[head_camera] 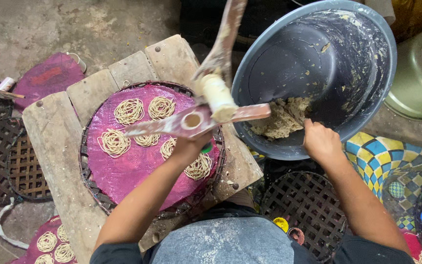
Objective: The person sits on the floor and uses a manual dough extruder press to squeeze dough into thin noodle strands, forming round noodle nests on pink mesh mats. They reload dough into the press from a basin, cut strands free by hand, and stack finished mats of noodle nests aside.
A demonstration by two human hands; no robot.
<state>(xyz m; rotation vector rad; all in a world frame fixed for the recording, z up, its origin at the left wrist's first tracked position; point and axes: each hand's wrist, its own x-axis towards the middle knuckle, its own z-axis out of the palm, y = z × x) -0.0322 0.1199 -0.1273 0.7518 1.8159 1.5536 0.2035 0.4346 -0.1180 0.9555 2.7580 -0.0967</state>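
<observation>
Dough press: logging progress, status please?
Left hand grips dough press over purple mat. Right hand in dough, grey tub. Nothing blocking.

A magenta cloth (123,176) bears pale yellow noodle coils (129,111), beside a dark grey basin (367,98) and checkered mat (387,156).

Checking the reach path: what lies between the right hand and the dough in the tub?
Nothing: in the head view the right hand meets the dough inside the dark tub.
</observation>
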